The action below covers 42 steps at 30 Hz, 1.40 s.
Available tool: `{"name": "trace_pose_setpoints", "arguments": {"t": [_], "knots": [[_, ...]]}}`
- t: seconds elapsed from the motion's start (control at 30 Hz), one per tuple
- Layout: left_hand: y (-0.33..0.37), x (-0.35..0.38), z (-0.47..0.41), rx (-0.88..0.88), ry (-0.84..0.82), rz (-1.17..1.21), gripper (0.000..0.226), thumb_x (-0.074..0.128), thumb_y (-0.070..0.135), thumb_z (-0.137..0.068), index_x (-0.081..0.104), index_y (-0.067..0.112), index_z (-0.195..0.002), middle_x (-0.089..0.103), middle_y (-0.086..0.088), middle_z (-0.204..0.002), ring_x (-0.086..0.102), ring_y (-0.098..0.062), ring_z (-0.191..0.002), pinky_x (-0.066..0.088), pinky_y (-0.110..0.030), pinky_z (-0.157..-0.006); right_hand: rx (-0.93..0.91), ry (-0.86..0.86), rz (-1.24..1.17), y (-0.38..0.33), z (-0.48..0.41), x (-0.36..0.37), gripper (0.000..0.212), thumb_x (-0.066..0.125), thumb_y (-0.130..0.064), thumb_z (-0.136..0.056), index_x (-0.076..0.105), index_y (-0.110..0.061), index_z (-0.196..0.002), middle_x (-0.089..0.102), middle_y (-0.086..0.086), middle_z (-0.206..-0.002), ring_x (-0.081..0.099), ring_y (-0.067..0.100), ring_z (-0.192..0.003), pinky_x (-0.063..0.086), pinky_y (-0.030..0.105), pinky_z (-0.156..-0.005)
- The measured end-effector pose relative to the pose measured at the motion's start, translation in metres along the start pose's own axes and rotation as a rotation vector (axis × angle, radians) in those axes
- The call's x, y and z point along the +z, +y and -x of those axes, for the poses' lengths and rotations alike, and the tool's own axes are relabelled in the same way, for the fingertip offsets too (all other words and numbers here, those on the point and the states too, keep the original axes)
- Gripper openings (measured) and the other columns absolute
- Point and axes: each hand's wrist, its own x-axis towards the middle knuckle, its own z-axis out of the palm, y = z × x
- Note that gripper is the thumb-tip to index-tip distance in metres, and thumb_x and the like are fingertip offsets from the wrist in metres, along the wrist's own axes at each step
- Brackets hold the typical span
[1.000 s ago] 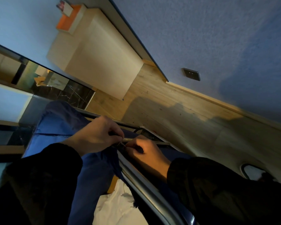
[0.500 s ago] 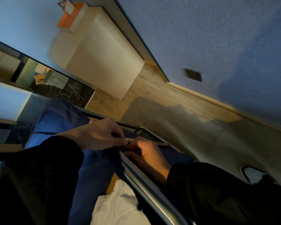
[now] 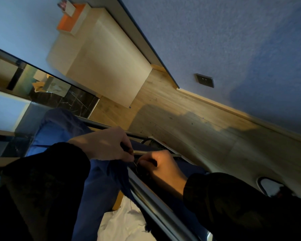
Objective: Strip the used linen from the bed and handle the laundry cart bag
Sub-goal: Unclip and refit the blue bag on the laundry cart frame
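Note:
The blue laundry cart bag (image 3: 97, 185) hangs inside a metal cart frame (image 3: 151, 197) at the bottom centre. White linen (image 3: 122, 225) lies inside the bag. My left hand (image 3: 109, 145) grips the bag's blue edge and a thin tie at the frame's corner. My right hand (image 3: 162, 167) pinches the same thin tie from the other side, its fingers curled close to the left hand's fingertips. Both hands meet over the rail. Black sleeves cover both forearms.
A pale wooden cabinet (image 3: 102, 66) stands against the wall, with an orange-lined open shelf (image 3: 69, 21) beside it. Wood flooring (image 3: 198, 129) runs along a blue textured wall with a dark socket (image 3: 204, 80). Dark marble and glass (image 3: 63, 100) lie at the left.
My left hand has slid a little toward the right hand along the rail. The fingertips of both hands have come closer at the tie. The view has shifted slightly.

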Motion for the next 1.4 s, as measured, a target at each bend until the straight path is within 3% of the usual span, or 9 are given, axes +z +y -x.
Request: {"name": "trace_pose_setpoints", "arguments": {"t": [0.1,0.3,0.4,0.53,0.7,0.87,1.03,1.17,1.4], "knots": [[0.001,0.000,0.002,-0.006,0.006,0.018,0.012,0.067,0.032,-0.086,0.074,0.025,-0.079,0.070,0.008,-0.078,0.063,-0.004,-0.072,0.052,-0.029,-0.074,-0.013,0.022,0.005,-0.001,-0.003,0.002,0.015,0.056,-0.014,-0.094,0.071,-0.013,-0.096,0.068,-0.008,-0.086,0.065,0.003,-0.084,0.054,0.026,-0.081],[0.004,0.006,0.001,-0.082,0.073,0.029,0.011,0.065,0.030,-0.089,0.071,0.027,-0.080,0.067,0.008,-0.084,0.062,-0.005,-0.081,0.053,-0.026,-0.076,0.017,-0.043,-0.117,0.000,-0.004,0.000,0.014,0.057,-0.014,-0.094,0.068,-0.022,-0.089,0.068,-0.007,-0.085,0.066,0.006,-0.085,0.053,0.023,-0.076],[0.008,0.006,0.003,-0.120,0.073,-0.002,0.011,0.064,0.031,-0.089,0.071,0.026,-0.083,0.066,0.008,-0.086,0.059,-0.006,-0.084,0.051,-0.034,-0.084,0.005,-0.115,-0.101,0.003,-0.001,-0.004,0.017,0.059,-0.013,-0.092,0.067,-0.023,-0.103,0.069,-0.006,-0.099,0.065,0.002,-0.094,0.053,0.024,-0.087],[0.012,0.009,0.004,-0.171,0.129,-0.059,0.013,0.062,0.034,-0.090,0.072,0.025,-0.089,0.062,0.013,-0.081,0.053,-0.003,-0.079,0.039,-0.032,-0.086,-0.083,-0.159,0.003,0.007,0.004,-0.009,0.037,0.061,-0.016,-0.091,0.056,-0.025,-0.127,0.062,-0.006,-0.120,0.057,0.000,-0.110,0.047,0.024,-0.096],[0.011,0.014,0.001,-0.203,0.198,-0.058,0.016,0.063,0.037,-0.088,0.073,0.024,-0.088,0.065,0.012,-0.081,0.052,-0.002,-0.080,0.036,-0.034,-0.092,-0.207,-0.119,0.162,0.010,0.011,-0.009,0.038,0.064,-0.032,-0.090,0.059,-0.022,-0.126,0.062,-0.006,-0.117,0.056,-0.001,-0.105,0.047,0.022,-0.092],[0.011,0.016,0.001,-0.204,0.203,-0.039,0.015,0.063,0.037,-0.088,0.073,0.025,-0.086,0.067,0.013,-0.083,0.054,0.001,-0.081,0.036,-0.028,-0.087,-0.274,-0.050,0.225,0.013,0.009,-0.004,0.032,0.066,-0.032,-0.089,0.066,-0.012,-0.113,0.066,0.002,-0.101,0.060,0.009,-0.093,0.049,0.036,-0.084],[0.013,0.016,0.002,-0.204,0.203,-0.034,0.013,0.062,0.036,-0.089,0.072,0.028,-0.086,0.066,0.014,-0.084,0.054,0.000,-0.084,0.037,-0.030,-0.093,-0.269,-0.020,0.184,0.014,0.011,-0.004,0.031,0.067,-0.031,-0.088,0.066,-0.017,-0.115,0.068,0.000,-0.103,0.060,0.005,-0.093,0.049,0.030,-0.085],[0.015,0.016,0.002,-0.203,0.204,-0.019,0.009,0.062,0.033,-0.088,0.070,0.032,-0.084,0.064,0.016,-0.084,0.054,0.000,-0.085,0.038,-0.036,-0.100,-0.307,0.046,0.190,0.015,0.009,-0.002,0.034,0.069,-0.033,-0.086,0.067,-0.010,-0.110,0.068,0.003,-0.098,0.063,0.011,-0.089,0.051,0.036,-0.081],[0.015,0.016,0.002,-0.191,0.155,0.031,0.010,0.063,0.031,-0.089,0.070,0.032,-0.081,0.066,0.014,-0.085,0.057,-0.003,-0.086,0.042,-0.035,-0.093,-0.315,0.073,0.142,0.020,0.010,0.003,0.037,0.067,-0.034,-0.088,0.065,-0.009,-0.115,0.067,0.005,-0.101,0.063,0.013,-0.093,0.051,0.034,-0.083]]}}
